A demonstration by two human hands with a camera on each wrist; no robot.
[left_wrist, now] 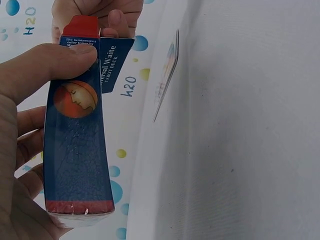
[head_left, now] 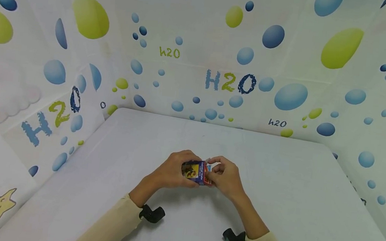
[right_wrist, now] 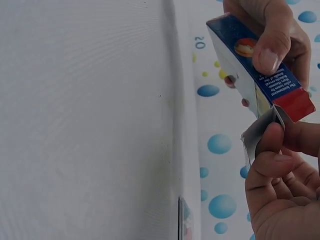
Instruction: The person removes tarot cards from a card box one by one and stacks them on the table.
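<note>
My left hand grips a small tarot card box above the white table, its thumb across the narrow side in the left wrist view. The box is dark blue with red ends and a round orange face picture. At its right end, a red tab sticks out. A blue flap printed "Universal Waite Tarot Deck" stands folded out from that end. My right hand pinches this flap between thumb and fingers; the right wrist view shows its grey inner face. The inside of the box is hidden.
A white cloth covers the table, with bubble-printed walls behind and at both sides. A thin flat piece with a coloured face appears nearly edge-on in both wrist views; I cannot tell what it is.
</note>
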